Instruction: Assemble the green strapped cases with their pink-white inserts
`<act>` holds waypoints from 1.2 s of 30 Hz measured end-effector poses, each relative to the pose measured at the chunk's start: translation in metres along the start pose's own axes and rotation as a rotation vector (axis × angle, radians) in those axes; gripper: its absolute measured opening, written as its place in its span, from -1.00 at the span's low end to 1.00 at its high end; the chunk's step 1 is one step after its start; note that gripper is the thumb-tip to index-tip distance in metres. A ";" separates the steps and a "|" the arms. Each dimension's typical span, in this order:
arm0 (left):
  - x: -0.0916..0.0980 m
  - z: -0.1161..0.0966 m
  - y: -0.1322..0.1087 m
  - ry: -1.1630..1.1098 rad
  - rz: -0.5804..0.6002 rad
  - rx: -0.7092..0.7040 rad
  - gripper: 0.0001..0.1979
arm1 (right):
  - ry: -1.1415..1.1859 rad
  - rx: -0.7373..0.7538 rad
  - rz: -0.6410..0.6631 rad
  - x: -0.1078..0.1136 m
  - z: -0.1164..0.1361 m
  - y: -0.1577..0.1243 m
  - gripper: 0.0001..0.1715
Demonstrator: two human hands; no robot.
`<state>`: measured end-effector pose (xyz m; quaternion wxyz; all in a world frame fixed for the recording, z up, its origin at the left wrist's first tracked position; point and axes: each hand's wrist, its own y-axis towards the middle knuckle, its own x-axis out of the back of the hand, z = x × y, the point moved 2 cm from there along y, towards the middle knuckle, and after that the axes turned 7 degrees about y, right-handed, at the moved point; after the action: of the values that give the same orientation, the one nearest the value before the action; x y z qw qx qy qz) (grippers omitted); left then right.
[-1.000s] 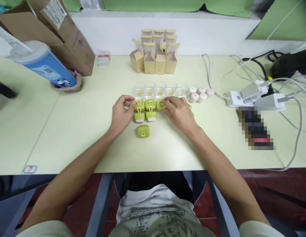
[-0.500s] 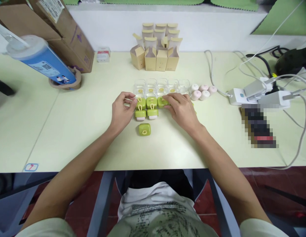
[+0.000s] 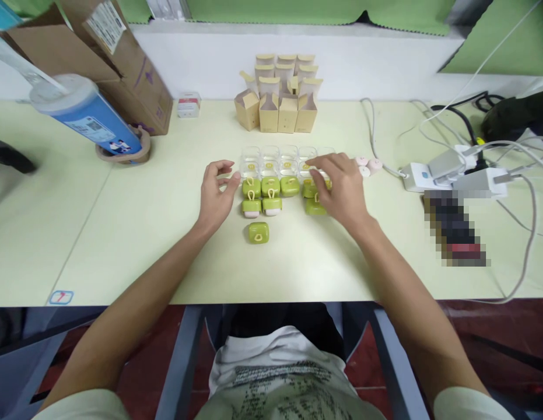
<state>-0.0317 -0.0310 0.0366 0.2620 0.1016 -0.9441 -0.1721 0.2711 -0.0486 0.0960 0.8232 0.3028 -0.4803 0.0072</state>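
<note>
Small green cases with yellow loops stand in a cluster on the table. My left hand (image 3: 217, 192) is open at the left end of the cluster, its fingertips beside the nearest green case (image 3: 251, 188). My right hand (image 3: 347, 186) hovers with thumb and fingers apart and nothing visible between them. Beneath it are two more green cases (image 3: 314, 206), partly covered by the hand. Two cases in the front row, one of them this green case (image 3: 272, 205), show white undersides. A single green case (image 3: 258, 233) lies closest to me. Behind the cluster stand clear plastic cups (image 3: 270, 154) in rows.
Open cardboard boxes (image 3: 269, 114) stand at the back. Pink and white caps (image 3: 375, 165) sit right of the cups, partly hidden by my right hand. A power strip (image 3: 417, 177) with cables and a blurred phone-like object (image 3: 455, 230) are at right; a blue cup (image 3: 100, 125) leans at left.
My right hand has let go of the third green case in the back row and moved right, over the two cases there. My left hand stays beside the cluster. The view has shifted slightly.
</note>
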 end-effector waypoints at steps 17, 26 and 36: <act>-0.008 0.022 0.016 -0.129 0.273 -0.012 -0.17 | 0.072 0.053 0.380 -0.050 -0.019 0.091 -0.21; 0.004 -0.003 0.010 0.029 0.107 -0.128 -0.35 | 0.131 0.089 0.259 0.005 -0.027 0.096 -0.43; 0.005 -0.025 0.001 0.147 -0.007 -0.252 -0.78 | -0.182 0.129 0.643 0.016 0.054 0.057 -0.69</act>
<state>-0.0231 -0.0382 0.0591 0.3404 0.0837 -0.8930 -0.2823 0.2203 -0.0337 0.1555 0.7116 0.1865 -0.6214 0.2696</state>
